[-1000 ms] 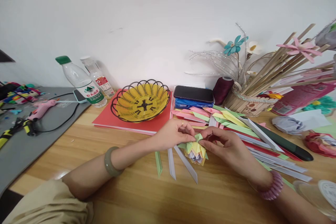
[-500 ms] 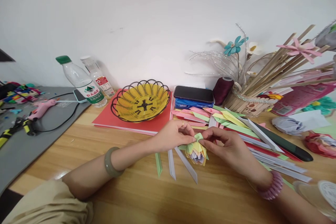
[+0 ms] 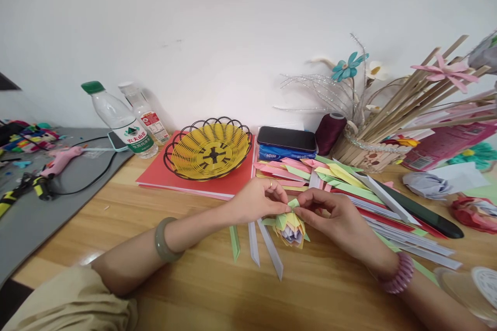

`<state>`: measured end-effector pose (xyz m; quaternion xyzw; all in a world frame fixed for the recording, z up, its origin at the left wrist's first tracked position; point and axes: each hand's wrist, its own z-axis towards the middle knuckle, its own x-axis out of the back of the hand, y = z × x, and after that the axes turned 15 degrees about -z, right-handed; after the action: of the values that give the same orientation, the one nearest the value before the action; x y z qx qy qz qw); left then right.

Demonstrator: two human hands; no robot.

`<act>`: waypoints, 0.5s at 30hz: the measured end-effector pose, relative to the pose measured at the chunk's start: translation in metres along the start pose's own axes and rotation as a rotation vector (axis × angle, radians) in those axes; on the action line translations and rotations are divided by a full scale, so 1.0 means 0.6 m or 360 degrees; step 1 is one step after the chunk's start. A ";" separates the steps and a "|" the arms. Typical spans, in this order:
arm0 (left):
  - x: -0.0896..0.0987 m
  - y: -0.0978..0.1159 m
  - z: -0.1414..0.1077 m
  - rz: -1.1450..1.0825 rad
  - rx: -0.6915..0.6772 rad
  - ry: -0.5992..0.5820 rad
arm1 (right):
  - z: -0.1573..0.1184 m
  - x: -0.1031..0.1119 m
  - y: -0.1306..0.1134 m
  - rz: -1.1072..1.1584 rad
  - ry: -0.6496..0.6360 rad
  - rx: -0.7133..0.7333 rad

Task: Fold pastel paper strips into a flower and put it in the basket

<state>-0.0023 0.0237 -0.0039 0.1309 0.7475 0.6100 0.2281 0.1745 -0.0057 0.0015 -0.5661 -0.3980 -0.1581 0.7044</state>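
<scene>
A folded paper flower, green outside with yellow and pale lilac petals inside, is pinched between both hands above the table. My left hand grips its green upper edge from the left, thumb and fingers together. From the right, my right hand pinches the same green part. Below my left hand lie a folded green paper strip and pale lilac strips. Close behind my right hand spreads a pile of folded strips in pink, green, yellow and lilac.
A yellow woven basket sits on red paper. Two bottles stand left of it. A phone rests on a blue pack beside a dark thread spool. At left is a pink glue gun; at lower right, a tape roll.
The paper flower has tilted slightly in the fingers. One lilac strip's near end has shifted left and toward me. Both hands keep their pinch in nearly the same place.
</scene>
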 end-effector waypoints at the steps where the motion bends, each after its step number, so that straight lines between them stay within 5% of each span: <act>1: -0.001 0.000 -0.001 0.0007 -0.0007 0.0008 | 0.000 0.000 0.000 -0.0027 0.0004 0.0017; 15: 0.001 0.003 -0.002 -0.0078 -0.0030 -0.0002 | -0.008 -0.002 0.005 -0.0493 0.0332 0.0361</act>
<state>-0.0036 0.0235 -0.0018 0.1107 0.7445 0.6112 0.2448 0.1776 -0.0096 -0.0015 -0.3958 -0.4204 -0.2763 0.7683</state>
